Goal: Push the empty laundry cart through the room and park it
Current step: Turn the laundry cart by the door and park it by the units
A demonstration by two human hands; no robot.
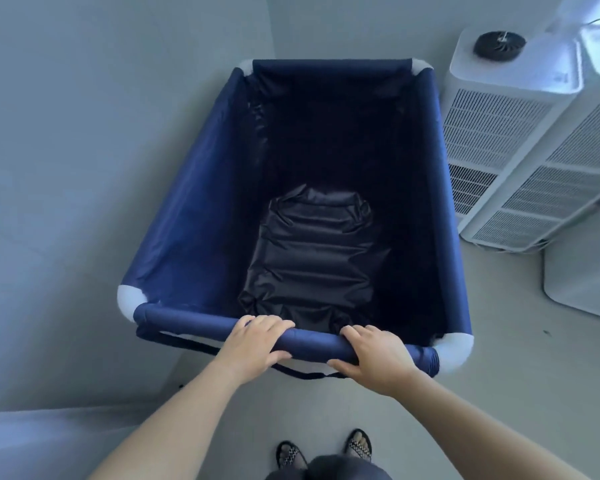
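The laundry cart [194, 209] is a deep navy fabric bin on a frame with white corner joints, seen from above in front of me. Nothing lies inside except its crumpled dark lining at the bottom. My left hand [253, 341] wraps over the padded near rail left of its middle. My right hand [374, 355] grips the same rail a little to the right, thumb underneath. The cart's far end sits close to a room corner where two pale walls meet. Its wheels are hidden under the fabric.
A pale wall [84, 168] runs close along the cart's left side. Two white slatted air purifier towers [506, 133] stand just right of the cart, and a third white unit [582, 285] is nearer me. Grey floor [499, 358] lies on the right; my sandalled feet [326, 448] are below.
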